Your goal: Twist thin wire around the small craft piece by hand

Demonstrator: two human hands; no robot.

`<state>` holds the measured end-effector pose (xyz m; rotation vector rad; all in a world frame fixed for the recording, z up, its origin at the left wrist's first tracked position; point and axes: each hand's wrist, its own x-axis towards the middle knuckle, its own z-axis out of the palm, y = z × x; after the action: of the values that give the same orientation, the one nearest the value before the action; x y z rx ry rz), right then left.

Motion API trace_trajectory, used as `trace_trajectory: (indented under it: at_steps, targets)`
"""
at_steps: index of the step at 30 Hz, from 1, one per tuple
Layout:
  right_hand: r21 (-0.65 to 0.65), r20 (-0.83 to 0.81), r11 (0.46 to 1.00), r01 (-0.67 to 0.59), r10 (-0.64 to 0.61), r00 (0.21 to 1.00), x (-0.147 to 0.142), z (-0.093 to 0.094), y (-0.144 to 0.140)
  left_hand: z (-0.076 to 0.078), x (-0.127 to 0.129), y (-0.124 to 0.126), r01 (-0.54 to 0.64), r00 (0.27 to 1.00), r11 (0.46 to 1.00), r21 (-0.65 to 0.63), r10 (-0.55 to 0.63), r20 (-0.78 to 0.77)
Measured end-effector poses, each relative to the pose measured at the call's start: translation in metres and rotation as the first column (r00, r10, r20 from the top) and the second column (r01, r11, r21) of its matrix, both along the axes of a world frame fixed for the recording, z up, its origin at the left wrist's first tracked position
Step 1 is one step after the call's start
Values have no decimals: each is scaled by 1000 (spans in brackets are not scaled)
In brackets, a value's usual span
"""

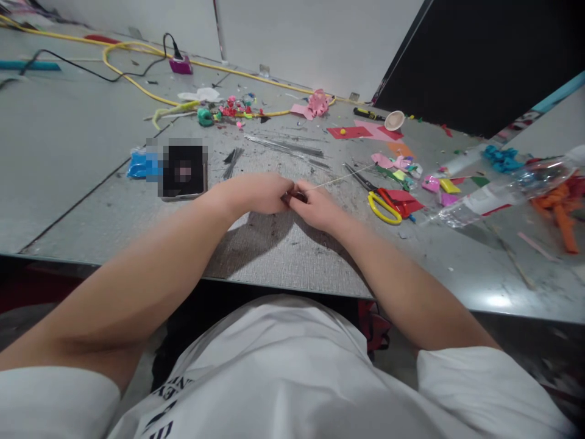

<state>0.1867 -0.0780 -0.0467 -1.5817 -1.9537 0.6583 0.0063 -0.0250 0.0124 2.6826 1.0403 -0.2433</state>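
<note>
Here both hands (292, 198) pinch a small dark piece (294, 196) on a thin stick (340, 177), near a lying plastic bottle (484, 198).

Surface: a grey table (68, 140) is carrying everything.
Right: yellow-handled scissors (382, 206) and a clear plastic bottle (484, 201) are lying there.
Far: a yellow cable (137, 85) is trailing across.
Scattered: coloured paper scraps (350, 132) are lying about.
</note>
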Motion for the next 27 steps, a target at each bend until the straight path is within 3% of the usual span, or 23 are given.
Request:
trace_trajectory:
  at_steps: [16, 27]
  targets:
    - [-26, -8, 1000, -10, 10, 1000, -3, 2, -2, 11, 2, -13, -31, 998, 999, -22, 30, -49]
    - [-30, 24, 999, -11, 12, 1000, -2, 2, -2, 7, 2, -9, -10, 1000, 1000, -8, 10, -26]
